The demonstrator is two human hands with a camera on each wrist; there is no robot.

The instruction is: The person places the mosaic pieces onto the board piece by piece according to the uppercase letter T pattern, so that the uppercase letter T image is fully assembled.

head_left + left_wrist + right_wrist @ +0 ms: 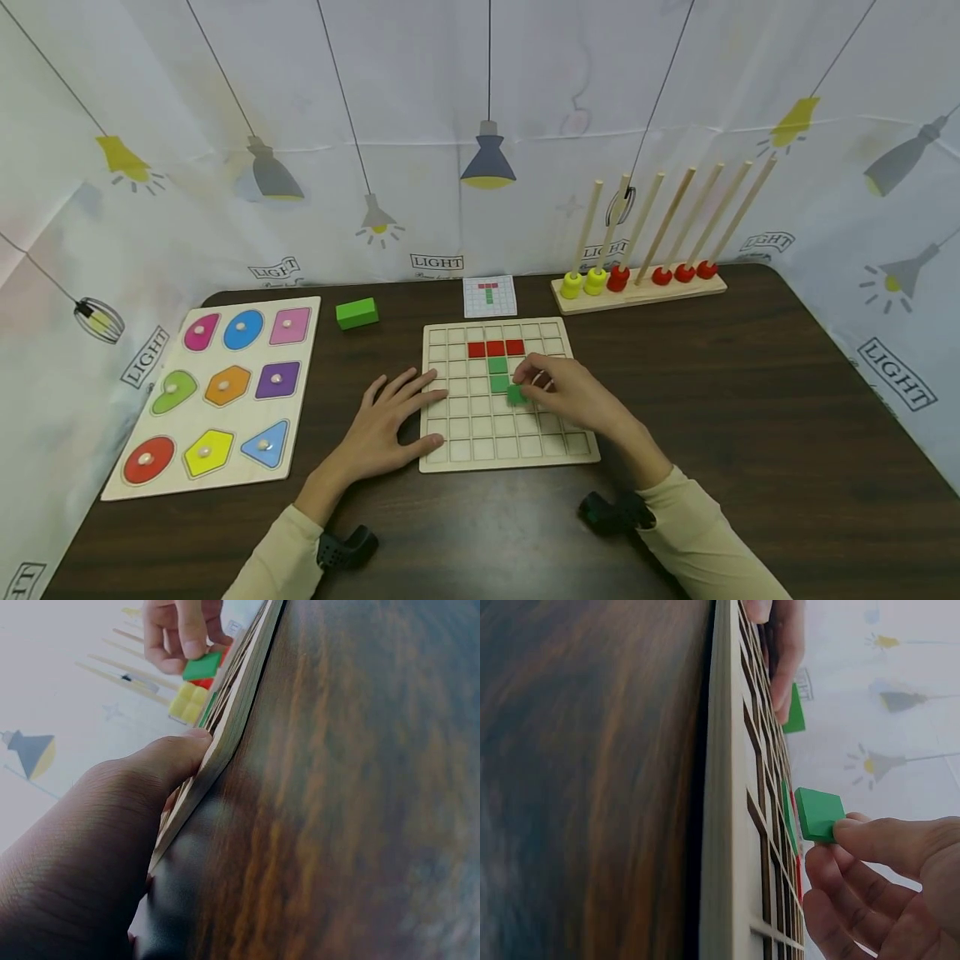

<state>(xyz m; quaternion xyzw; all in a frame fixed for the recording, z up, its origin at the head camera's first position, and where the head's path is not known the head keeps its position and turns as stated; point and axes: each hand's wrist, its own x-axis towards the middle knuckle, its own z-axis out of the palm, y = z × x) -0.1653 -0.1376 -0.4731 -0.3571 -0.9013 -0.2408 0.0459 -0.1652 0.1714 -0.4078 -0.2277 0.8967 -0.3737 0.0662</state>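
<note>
A wooden grid board [480,450] lies in the middle of the table. Three red tiles [495,348] form a row in its upper part, with two green tiles [498,374] in a column beneath the middle one. My right hand [573,392] pinches another green tile [819,815] between thumb and fingers, just above the board below that column. On the board's left edge rests my left hand [382,429], fingers spread, with the thumb [184,754] on the rim. A small pattern card [490,297] behind the board shows a red and green T shape.
A shape puzzle board [202,400] with knobbed pieces lies at the left. Near the back sits a green block [357,313]. A wooden rack [643,298] with upright pegs and yellow and red beads stands at the back right, before a printed cloth.
</note>
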